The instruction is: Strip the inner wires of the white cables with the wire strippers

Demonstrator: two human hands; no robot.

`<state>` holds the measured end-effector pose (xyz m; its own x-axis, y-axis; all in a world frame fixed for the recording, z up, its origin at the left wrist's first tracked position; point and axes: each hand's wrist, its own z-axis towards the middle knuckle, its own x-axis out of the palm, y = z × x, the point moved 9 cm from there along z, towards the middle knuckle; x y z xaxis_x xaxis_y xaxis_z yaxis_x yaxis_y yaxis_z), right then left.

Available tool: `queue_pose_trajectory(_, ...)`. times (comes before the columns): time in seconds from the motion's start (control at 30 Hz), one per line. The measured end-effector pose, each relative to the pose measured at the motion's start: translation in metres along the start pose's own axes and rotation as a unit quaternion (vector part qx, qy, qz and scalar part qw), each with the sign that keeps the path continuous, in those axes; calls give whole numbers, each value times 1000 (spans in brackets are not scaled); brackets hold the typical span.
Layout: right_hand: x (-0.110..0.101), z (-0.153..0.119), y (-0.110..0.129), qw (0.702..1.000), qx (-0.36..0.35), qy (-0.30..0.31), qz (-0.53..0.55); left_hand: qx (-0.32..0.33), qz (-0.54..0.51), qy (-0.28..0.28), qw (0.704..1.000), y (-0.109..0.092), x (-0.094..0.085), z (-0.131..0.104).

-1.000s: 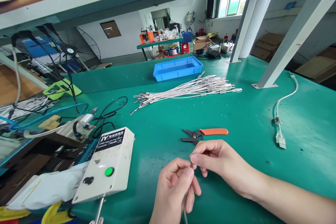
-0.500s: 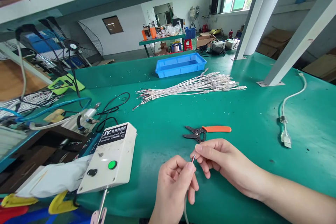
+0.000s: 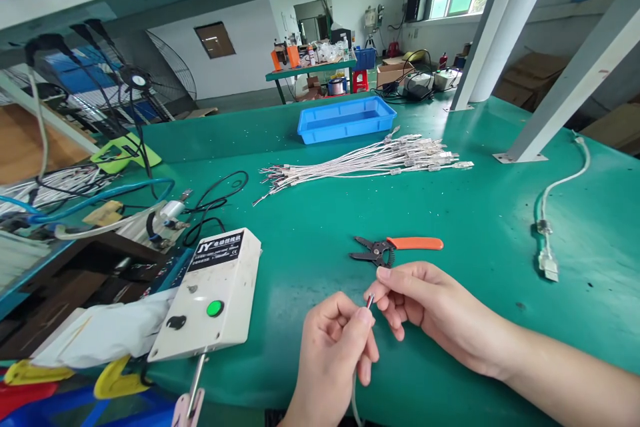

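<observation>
My left hand [image 3: 336, 353] pinches a thin cable [image 3: 355, 393] between thumb and fingers. Its stripped end, with fine wires [image 3: 371, 301], one reddish, sticks out past the thumb, and the rest hangs below the hand. My right hand [image 3: 425, 303] is right at the wire tips; its index fingertip is beside them, thumb raised slightly apart, other fingers loosely curled. Whether the index finger touches the wires is hard to tell. Just beyond my hands lie wire strippers [image 3: 415, 243] with an orange handle, jaws apart.
A bundle of white USB cables [image 3: 350, 159] lies before a blue bin [image 3: 345, 130]. On the left stands a white machine box [image 3: 220, 293] with a green button and a metal shaft. One cable [image 3: 544, 230] lies at right, near a metal post [image 3: 555, 90].
My right thumb has lifted slightly away from the index fingertip at the wire end. The left hand keeps its pinch on the cable. The view has shifted slightly.
</observation>
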<state>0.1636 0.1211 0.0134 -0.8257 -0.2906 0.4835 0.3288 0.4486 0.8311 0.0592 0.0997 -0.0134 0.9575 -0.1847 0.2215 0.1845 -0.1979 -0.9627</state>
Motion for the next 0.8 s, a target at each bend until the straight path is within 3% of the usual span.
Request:
queue_pose_trajectory(0.6, -3, 0, 0, 1000, -1, -13, -4, -18, -13, 7, 1000, 5, 0, 2)
queue_pose_trajectory(0.8, -1, 1, 1, 999, 1, 1, -41, -6, -14, 3, 1000, -1, 1, 2)
